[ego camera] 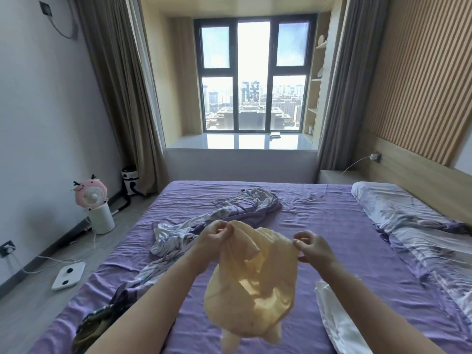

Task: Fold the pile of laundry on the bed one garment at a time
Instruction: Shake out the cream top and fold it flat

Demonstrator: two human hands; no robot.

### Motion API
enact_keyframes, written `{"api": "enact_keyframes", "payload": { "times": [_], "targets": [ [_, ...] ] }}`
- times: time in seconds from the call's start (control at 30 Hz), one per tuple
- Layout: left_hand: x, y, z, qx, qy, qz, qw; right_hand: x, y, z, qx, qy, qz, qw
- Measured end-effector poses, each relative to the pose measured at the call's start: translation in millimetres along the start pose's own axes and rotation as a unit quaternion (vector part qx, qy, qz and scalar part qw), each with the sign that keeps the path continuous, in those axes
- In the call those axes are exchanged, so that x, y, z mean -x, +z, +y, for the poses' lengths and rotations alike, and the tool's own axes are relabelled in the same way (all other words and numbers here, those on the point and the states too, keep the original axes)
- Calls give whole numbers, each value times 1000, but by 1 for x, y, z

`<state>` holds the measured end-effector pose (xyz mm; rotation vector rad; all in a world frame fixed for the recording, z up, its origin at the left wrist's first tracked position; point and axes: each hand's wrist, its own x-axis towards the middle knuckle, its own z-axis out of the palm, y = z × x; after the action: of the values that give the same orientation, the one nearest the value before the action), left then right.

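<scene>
I see both hands raised over the purple bed (319, 226), apart from each other: my left hand (215, 236) pinches one top edge of a pale yellow garment (255, 282), my right hand (314, 247) pinches the other. The garment hangs crumpled between them. A white garment (334, 320) lies near right, a patterned sheet (229, 213) beyond.

Daylight pours through a large dark-framed window (254, 75) with city blocks beyond, above a glossy window seat (241, 141). Grey-brown curtains (120, 80) hang on both sides. The left wall (38, 111) is plain white, the right one has a slatted wood panel (419, 80) and built-in shelves (316, 77). On the grey floor (23, 302) stand a pink fan (90, 194) and a white scale (68, 275)
</scene>
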<state>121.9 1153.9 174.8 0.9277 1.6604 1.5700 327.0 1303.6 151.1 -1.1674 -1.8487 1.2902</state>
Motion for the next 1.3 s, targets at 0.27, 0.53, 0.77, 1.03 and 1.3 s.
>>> {"api": "enact_keyframes", "payload": {
  "times": [0.27, 0.53, 0.77, 1.03, 1.3],
  "targets": [
    [-5, 28, 15, -18, 54, 11, 998, 33, 47, -36, 63, -205, -113, 970],
    [1, -16, 1, -171, 55, 12, 984, 18, 44, -66, 2, -120, -10, 993],
    [12, -40, -25, -203, 13, -111, 973, 16, 44, -69, -35, -79, -23, 996],
    [9, -6, 2, 27, -5, -44, 999, 36, 54, -45, -2, -146, -14, 989],
    [1, 6, 11, 8, 21, 5, 1000, 47, 58, -36, 82, -200, -69, 974]
  ]
}}
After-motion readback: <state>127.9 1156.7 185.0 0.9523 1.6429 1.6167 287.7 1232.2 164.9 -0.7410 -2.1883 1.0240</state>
